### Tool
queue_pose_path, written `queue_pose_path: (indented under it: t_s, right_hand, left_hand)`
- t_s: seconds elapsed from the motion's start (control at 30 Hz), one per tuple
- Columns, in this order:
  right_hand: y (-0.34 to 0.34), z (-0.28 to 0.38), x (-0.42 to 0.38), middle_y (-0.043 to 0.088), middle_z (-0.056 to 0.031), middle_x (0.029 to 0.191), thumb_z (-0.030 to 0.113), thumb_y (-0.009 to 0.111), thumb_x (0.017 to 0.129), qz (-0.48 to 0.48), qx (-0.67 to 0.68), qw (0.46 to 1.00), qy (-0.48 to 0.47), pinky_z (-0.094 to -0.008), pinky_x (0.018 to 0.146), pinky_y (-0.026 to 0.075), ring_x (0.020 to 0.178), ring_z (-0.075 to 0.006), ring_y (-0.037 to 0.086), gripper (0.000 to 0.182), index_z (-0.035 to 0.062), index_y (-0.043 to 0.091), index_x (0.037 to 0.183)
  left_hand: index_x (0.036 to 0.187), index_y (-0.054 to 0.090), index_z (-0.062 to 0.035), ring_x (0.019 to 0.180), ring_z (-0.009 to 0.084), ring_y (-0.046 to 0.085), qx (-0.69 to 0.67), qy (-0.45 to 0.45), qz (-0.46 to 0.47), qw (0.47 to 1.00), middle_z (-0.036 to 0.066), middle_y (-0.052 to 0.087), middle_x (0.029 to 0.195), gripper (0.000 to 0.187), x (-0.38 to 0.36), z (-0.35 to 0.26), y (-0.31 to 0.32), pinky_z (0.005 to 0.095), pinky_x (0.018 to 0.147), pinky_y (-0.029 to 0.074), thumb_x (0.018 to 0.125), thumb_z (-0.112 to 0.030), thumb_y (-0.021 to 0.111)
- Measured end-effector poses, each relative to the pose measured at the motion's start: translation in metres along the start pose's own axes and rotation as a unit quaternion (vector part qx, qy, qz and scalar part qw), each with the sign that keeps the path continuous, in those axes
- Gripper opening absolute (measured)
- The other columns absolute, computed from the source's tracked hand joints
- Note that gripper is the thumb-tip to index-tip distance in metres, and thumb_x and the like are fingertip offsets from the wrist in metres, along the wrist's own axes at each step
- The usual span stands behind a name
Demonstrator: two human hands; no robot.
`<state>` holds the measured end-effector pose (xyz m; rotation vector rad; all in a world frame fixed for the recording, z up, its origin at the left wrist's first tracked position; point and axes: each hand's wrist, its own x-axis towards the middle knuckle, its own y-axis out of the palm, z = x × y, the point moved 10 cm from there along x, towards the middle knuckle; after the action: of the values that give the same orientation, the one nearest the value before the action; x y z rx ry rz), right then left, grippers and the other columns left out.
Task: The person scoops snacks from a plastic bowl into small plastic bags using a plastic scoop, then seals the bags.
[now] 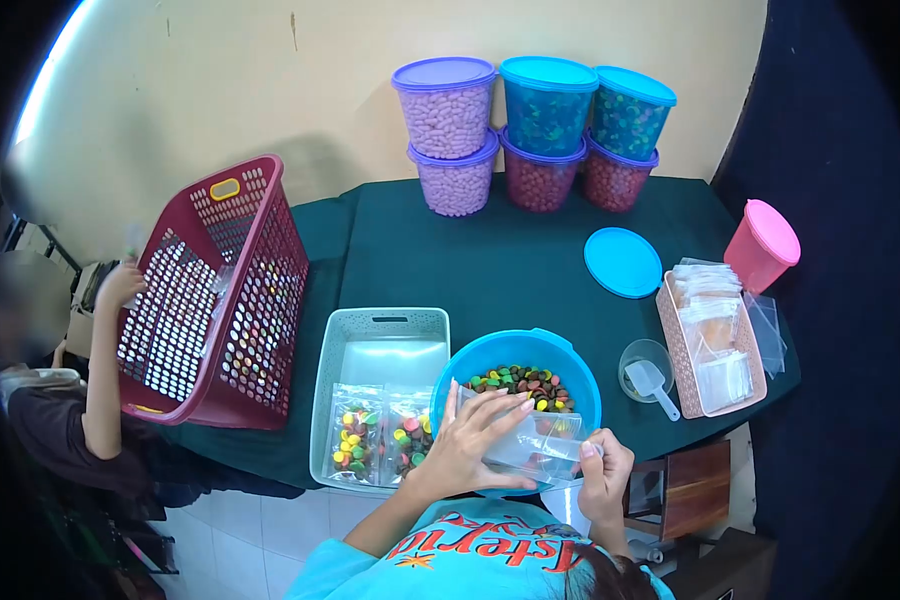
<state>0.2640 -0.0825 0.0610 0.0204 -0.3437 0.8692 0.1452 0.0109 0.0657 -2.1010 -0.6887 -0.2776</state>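
Note:
Over the blue basin [582, 365] of colourful button-shaped sweets [522, 382], my left hand [475, 440] grips a clear plastic bag [515, 448], its fingers stretched along the bag and its thumb below. My right hand [606, 475] is closed at the bag's right end, where a pale handle of what looks like a clear scoop [592, 452] shows by the thumb. The scoop's far end overlaps the bag. Left of the basin, a pale green tray [382, 345] holds filled bags [355, 435] of the same sweets.
A maroon basket [275, 290] stands at left, with another person's hand [120, 285] at its rim. Lidded tubs [450, 120] are stacked at the back. To the right are a blue lid [622, 262], a scoop [652, 385] in a bowl, a pink container [762, 245] and a box of bags [710, 340].

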Motion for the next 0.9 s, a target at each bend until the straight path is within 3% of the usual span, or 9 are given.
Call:
queue_pose_path:
  t_s: [0.2,0.27,0.37,0.73,0.8,0.87,0.9]
  right_hand:
    - [0.004,0.014,0.007,0.045,-0.0075,0.052,0.011,0.053,0.079,0.052,-0.018,0.998,-0.036,-0.0262,0.044,0.032,0.046,-0.0118,0.042,0.022,-0.0011,0.046,0.062]
    - [0.004,0.015,0.008,0.045,-0.0077,0.052,0.01,0.053,0.079,0.066,-0.017,0.996,-0.048,-0.0267,0.044,0.033,0.045,-0.013,0.042,0.022,-0.0008,0.046,0.062]
    - [0.006,0.023,0.013,0.044,-0.008,0.052,0.01,0.055,0.077,0.092,-0.018,0.992,-0.081,-0.0279,0.043,0.032,0.044,-0.0156,0.042,0.021,-0.0004,0.046,0.061]
    - [-0.018,0.057,0.03,0.039,-0.0073,0.047,0.008,0.058,0.07,0.12,-0.03,0.969,-0.213,-0.0305,0.039,0.028,0.04,-0.0196,0.039,0.026,0.0024,0.039,0.054]
    - [-0.033,0.047,0.037,0.039,-0.0058,0.047,0.013,0.056,0.072,0.092,-0.011,0.975,-0.201,-0.0279,0.04,0.027,0.04,-0.0154,0.037,0.025,0.0029,0.039,0.055]
    - [-0.074,0.049,0.048,0.038,-0.0042,0.049,0.014,0.054,0.072,-0.093,0.127,0.971,-0.181,-0.0266,0.042,0.026,0.044,-0.012,0.035,0.024,0.0036,0.039,0.057]
    - [-0.09,0.048,0.055,0.038,-0.0036,0.051,0.014,0.053,0.072,-0.092,0.17,0.965,-0.18,-0.0263,0.043,0.026,0.046,-0.011,0.035,0.022,0.0038,0.04,0.058]
  left_hand:
    - [0.128,0.039,-0.015,0.113,0.0325,0.04,0.03,-0.046,-0.066,0.996,0.011,0.047,0.117,0.092,-0.001,0.001,-0.01,0.0602,0.098,0.014,0.051,-0.051,0.075]
    - [0.124,0.044,-0.0148,0.105,0.0312,0.045,-0.025,-0.051,-0.087,0.995,0.012,0.049,0.109,0.089,-0.002,0.001,-0.012,0.0523,0.095,0.025,0.049,-0.051,0.076]
    - [0.119,0.05,-0.0143,0.098,0.0291,0.047,0.003,-0.059,-0.106,0.993,0.011,0.051,0.101,0.082,-0.006,-0.002,-0.015,0.0447,0.087,0.033,0.048,-0.047,0.077]
    - [0.111,0.057,-0.0152,0.096,0.0267,0.048,0.084,-0.138,-0.194,0.968,0.01,0.054,0.101,0.075,-0.037,-0.008,-0.034,0.0422,0.086,0.032,0.043,-0.036,0.081]
    - [0.108,0.058,-0.0147,0.096,0.0267,0.048,0.129,-0.185,-0.197,0.954,0.011,0.054,0.101,0.069,-0.047,-0.006,-0.037,0.0417,0.087,0.031,0.046,-0.035,0.08]
    - [0.107,0.057,-0.0133,0.096,0.0257,0.049,0.142,-0.239,-0.224,0.934,0.011,0.054,0.101,0.069,-0.073,0.012,-0.046,0.0405,0.087,0.033,0.047,-0.036,0.08]
    - [0.107,0.056,-0.0119,0.095,0.0247,0.05,0.152,-0.284,-0.242,0.915,0.01,0.054,0.1,0.068,-0.092,0.026,-0.052,0.0393,0.087,0.035,0.048,-0.036,0.079]
